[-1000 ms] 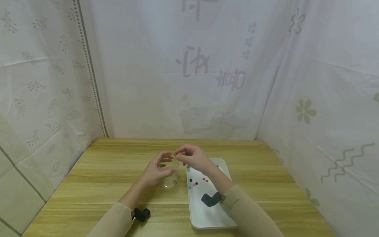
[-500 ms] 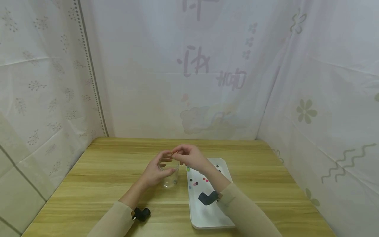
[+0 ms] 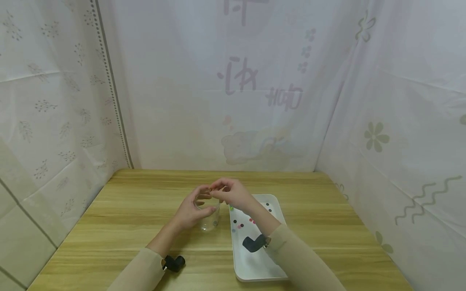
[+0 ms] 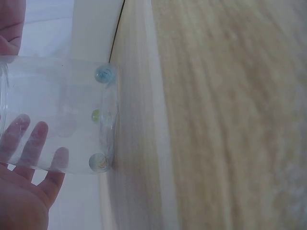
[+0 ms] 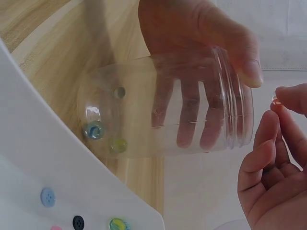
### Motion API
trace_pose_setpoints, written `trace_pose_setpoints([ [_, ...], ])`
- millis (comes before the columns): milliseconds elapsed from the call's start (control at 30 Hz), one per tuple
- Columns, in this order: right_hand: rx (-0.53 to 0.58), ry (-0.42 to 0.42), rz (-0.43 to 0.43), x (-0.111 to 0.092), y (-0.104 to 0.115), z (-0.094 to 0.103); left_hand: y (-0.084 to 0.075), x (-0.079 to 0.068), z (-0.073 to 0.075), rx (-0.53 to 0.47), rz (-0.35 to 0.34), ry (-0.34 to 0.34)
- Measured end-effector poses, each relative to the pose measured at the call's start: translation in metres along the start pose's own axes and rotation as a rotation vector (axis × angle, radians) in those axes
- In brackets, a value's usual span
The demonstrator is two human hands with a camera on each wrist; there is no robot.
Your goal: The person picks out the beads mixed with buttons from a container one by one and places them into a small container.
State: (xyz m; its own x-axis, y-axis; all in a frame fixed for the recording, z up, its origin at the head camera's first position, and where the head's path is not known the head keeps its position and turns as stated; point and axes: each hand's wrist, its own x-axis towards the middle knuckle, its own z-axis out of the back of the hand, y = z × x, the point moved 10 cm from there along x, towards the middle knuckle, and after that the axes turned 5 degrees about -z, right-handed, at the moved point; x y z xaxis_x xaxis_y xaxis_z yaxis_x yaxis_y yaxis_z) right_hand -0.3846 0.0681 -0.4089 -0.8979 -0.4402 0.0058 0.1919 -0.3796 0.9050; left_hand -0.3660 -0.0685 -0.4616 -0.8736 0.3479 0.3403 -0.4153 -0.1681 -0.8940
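Note:
My left hand holds a clear plastic jar upright on the wooden table, its fingers and thumb spread round the wall near the top. Inside the jar's bottom lie several glass marbles, among them a blue one, a yellow-green one and a clear one. Over the jar's open mouth, my right hand pinches a clear and orange marble between thumb and fingertip; most of it is covered by the fingers.
A white tray lies right of the jar, partly under my right forearm. On it are several buttons, such as a blue one and a black one, and a yellow-green marble. Patterned curtains surround the table.
My right hand has shifted slightly left, bringing the pinched marble from the jar's right rim to over its mouth. The left hand and jar have stayed in place.

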Motion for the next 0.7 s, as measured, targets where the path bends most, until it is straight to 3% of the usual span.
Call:
trace_pose_setpoints([
  [367, 0.014, 0.000, 0.003, -0.001, -0.004, -0.001, 0.001, -0.001, 0.000, -0.010, -0.004, 0.001],
  [700, 0.040, -0.030, -0.026, -0.004, -0.020, 0.019, 0.001, -0.001, 0.000, 0.002, 0.005, 0.004],
])
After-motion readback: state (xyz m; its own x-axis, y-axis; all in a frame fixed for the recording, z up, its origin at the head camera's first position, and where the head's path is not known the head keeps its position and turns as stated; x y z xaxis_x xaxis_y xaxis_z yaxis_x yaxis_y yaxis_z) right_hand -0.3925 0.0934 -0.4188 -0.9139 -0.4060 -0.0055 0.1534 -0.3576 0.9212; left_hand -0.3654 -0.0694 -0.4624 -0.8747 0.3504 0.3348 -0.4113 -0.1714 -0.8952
